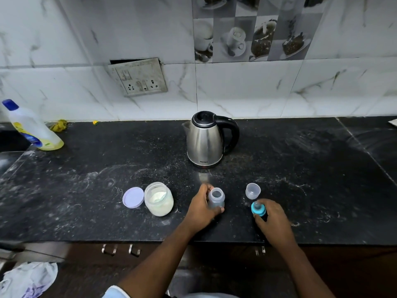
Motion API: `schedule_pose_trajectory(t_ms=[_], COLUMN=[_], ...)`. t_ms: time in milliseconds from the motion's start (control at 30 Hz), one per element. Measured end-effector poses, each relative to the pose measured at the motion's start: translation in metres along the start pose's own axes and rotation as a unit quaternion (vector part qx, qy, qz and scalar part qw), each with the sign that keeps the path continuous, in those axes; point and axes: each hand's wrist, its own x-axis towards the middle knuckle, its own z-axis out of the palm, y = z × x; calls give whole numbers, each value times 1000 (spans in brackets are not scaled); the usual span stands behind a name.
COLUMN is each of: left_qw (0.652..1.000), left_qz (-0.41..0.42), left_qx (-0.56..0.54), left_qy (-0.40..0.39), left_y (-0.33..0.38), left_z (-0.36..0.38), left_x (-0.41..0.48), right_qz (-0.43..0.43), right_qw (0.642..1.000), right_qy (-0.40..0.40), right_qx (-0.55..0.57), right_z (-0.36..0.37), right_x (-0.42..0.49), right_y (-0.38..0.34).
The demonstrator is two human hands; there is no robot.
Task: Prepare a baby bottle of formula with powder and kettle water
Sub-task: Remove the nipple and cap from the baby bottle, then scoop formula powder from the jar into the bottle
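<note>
Translucent plastic bottle (216, 198); teal, seemingly rubbery teat (257, 208).

Uncapped bottle (216, 198) stands near open powder jar (159, 200); steel kettle (204, 143) behind, seemingly closed.

Dim, soft overhead light — wide-angle bending at edges, slight blur.

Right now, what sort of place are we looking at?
Most likely a home kitchen: a steel electric kettle stands on a dark stone counter, the tiled wall behind carries a socket plate and cup-picture tiles, and a bottle of yellow cleaning liquid sits at the far left.
</note>
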Motion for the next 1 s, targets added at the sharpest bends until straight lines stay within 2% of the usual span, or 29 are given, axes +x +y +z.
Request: schedule_pose_trajectory(t_ms=[100,233,367,533,600,667,733,800,867,900,933,1000], left_qw=[1000,1000,1000,1000,998,988,964,937,929,933,942,967], left_qz=[11,17,6,-7,7,36,59,78,70,51,24,-38], left_qx=[0,3,6,-19,-42,-128,-203,-220,-160,-117,-75,23], left_qy=[-2,-7,-4,3,36,80,163,259,326,335,326,249], left_y=[-3,-3,-2,0,8,22,36,42,30,19,7,-14], left_z=[1,0,1,-1,-9,-24,-51,-89,-131,-151,-169,-193], left_x=[0,-2,-6,-16,-23,-37,-53,-66,-71,-72,-71,-68], right_qz=[43,52,26,-49,-87,-137,-192,-238,-276,-298,-318,-334], right_qw=[995,996,998,996,992,985,973,960,950,945,941,937], right_qy=[-22,-29,23,79,92,105,115,127,112,88,51,-69], right_qx=[-87,-70,-45,-8,10,31,56,77,95,103,106,72], right_z=[4,-1,-8,-17,-18,-17,-13,-6,6,14,23,42], right_x=[-1,-2,-6,1,7,12,17,22,27,31,36,47], right_y=[12,4,-12,-54,-76,-101,-130,-161,-188,-201,-212,-236])
